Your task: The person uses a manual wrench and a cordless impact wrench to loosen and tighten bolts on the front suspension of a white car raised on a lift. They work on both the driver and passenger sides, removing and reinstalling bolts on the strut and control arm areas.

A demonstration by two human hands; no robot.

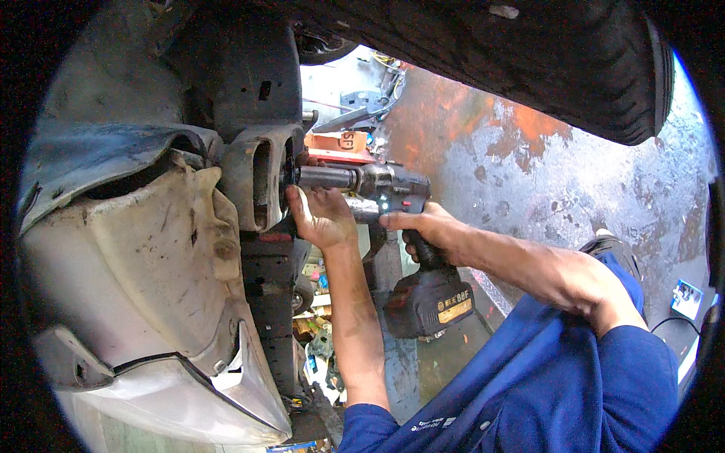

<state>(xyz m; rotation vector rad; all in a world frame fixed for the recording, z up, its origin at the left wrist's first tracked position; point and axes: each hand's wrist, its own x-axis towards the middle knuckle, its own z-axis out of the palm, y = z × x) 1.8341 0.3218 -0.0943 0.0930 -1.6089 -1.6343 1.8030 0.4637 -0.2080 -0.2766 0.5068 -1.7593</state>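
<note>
My right hand (433, 229) grips the handle of a black cordless impact wrench (396, 184), with a lit lamp on its side and a battery pack (433, 300) below. A long metal impact socket (325, 177) points left from it, its tip against a dark part at the open-sided metal bracket (261, 178) under a vehicle. My left hand (327, 218) cups the socket near its tip, thumb on the near side against the dark part, some fingertips showing beyond the socket. The fastener at the tip is hidden.
A tyre (566, 62) hangs across the upper right. A scuffed pale body panel (130, 272) fills the left. Below lies the stained floor (510, 170), with a red tray (340, 156), a cardboard box (342, 141) and loose parts. My shoe (614, 249) is at the right.
</note>
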